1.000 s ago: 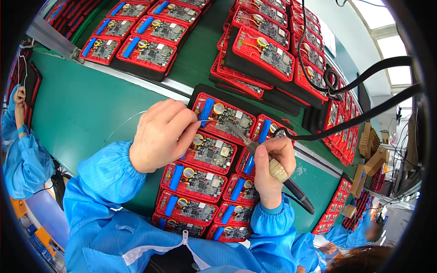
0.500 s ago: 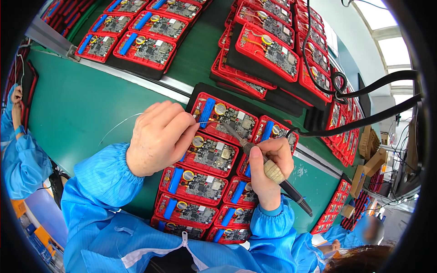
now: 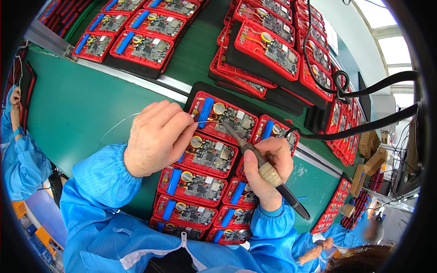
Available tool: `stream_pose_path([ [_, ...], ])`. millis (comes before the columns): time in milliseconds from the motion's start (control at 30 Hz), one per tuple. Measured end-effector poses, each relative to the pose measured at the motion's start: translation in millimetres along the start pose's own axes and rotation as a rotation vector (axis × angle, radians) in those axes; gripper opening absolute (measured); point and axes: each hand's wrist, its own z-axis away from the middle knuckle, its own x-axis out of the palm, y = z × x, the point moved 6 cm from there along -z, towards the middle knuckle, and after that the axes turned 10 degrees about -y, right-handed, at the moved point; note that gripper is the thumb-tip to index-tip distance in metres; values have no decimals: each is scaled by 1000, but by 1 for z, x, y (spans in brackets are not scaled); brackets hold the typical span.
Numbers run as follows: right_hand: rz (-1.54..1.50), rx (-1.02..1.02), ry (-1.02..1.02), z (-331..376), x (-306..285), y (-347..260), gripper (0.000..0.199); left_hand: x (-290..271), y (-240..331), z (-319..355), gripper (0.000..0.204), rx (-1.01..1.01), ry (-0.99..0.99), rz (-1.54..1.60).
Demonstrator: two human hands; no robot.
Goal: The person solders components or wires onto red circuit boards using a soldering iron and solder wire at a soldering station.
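Observation:
My left hand pinches a thin solder wire, whose short end pokes out past the fingertips and whose long tail curves off to the left. In my right hand is a soldering iron, its tip slanting up and left. Wire end and iron tip come close together over a circuit board in the far left red case of the tray before me. That case also holds a blue cylinder and a round yellow-rimmed cell. Whether tip and wire touch is too small to tell.
Similar red cases fill the black tray. More stacks stand behind a metal rail. A thick black cable runs in from the right. Other people's hands show at far left and lower right.
The iron's handle has shifted slightly left in my right hand, while its tip stays over the same board. At lower right, another person's hands have come further into view.

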Motion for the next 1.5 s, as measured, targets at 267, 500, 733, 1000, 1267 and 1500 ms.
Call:
stream_pose_path([
  [267,-173,-100,67,12,-12,2,43,-5,0,1,16,-11,26,27],
  [500,-232,172,27,4,-6,-2,21,-2,0,0,17,17,19,30],
  [733,-134,74,-11,3,-2,9,23,-2,0,0,18,11,15,22],
  [1000,-103,61,5,1,2,7,23,0,-1,1,17,6,-8,13],
  [1267,-81,67,-1,1,1,8,22,4,0,-2,17,15,-7,-6],
  [1500,-97,73,-40,1,2,8,21,7,3,-7,17,20,-44,-36],
])
